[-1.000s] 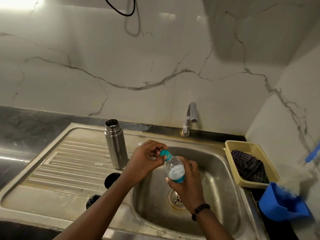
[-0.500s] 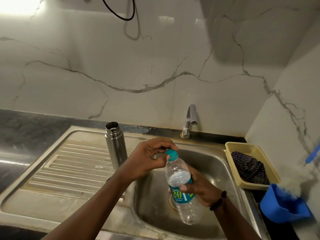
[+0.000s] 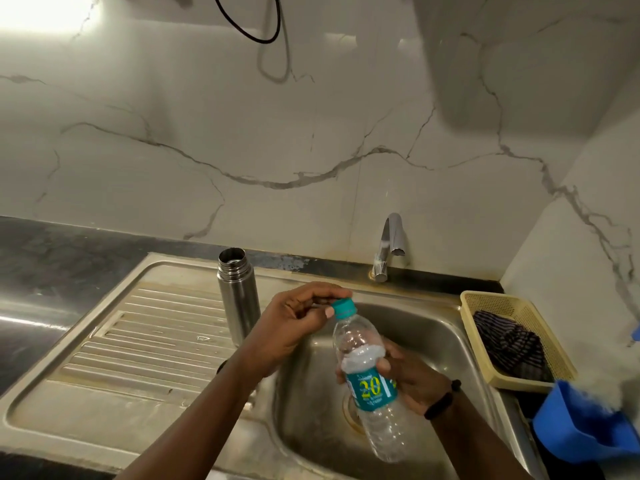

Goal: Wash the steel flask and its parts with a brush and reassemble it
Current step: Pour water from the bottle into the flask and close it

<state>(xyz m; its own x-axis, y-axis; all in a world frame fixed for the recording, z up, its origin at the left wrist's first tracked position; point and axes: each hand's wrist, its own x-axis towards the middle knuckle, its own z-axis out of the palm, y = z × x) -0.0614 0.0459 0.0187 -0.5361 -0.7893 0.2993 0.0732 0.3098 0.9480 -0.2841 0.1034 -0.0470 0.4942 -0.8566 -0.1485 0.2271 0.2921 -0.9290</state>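
Observation:
The steel flask [image 3: 239, 292] stands upright and uncapped on the drainboard, just left of the sink basin [image 3: 426, 327]. My right hand [image 3: 412, 379] grips a clear plastic bottle [image 3: 369, 379] with a teal label around its middle, tilted over the basin. My left hand [image 3: 294, 323] pinches the bottle's teal cap [image 3: 344, 308] with thumb and fingers. The flask's loose parts are hidden behind my left forearm. No brush is in sight.
A chrome tap [image 3: 389, 247] rises behind the basin. A yellow basket [image 3: 540, 323] holding a dark striped cloth sits at the right. A blue plastic container [image 3: 581, 431] lies at the lower right. The ribbed drainboard [image 3: 145, 334] stretches to the left.
The bottle has swung from nearly end-on to a tilted, upright pose with its label showing. My left hand stayed on the cap. The black parts on the drainboard are now behind my forearm.

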